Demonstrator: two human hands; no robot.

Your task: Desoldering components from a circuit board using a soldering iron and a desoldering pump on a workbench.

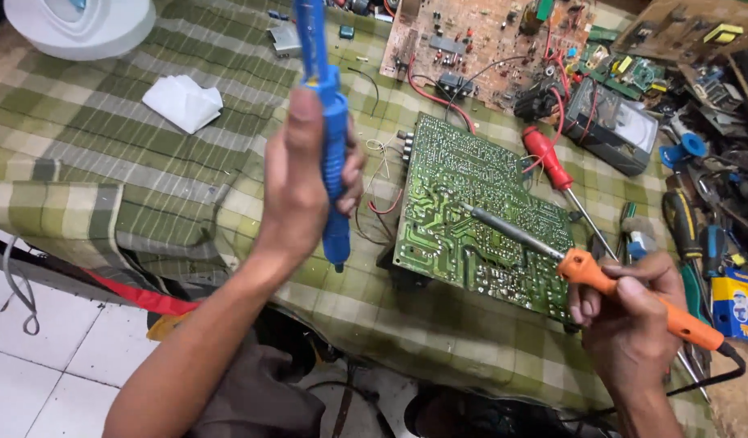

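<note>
We see the left hand (305, 174) raised above the near left of the table, fingers wrapped around a blue desoldering pump (329, 122) held upright, its tip pointing down and well clear of the work. The right hand (629, 320), at the near right, pinches an orange-handled soldering iron (589, 272) like a pen; its dark tip rests on the solder side of a green circuit board (471, 211) that lies tilted in the middle of the table. We judge the rework to be in its heating stage: the iron is on a joint while the pump is not yet at the board, and no part looks lifted free, though the joints are too small to tell. The board sits on a green checked cloth (106, 154) covering the table. Further off lie a brown circuit board (471, 40), a red-handled screwdriver (552, 162), an analogue meter (613, 122) and a crumpled white tissue (182, 101). At the right edge tools crowd together; below, at the near left, white floor tiles (41, 365) show.
</note>
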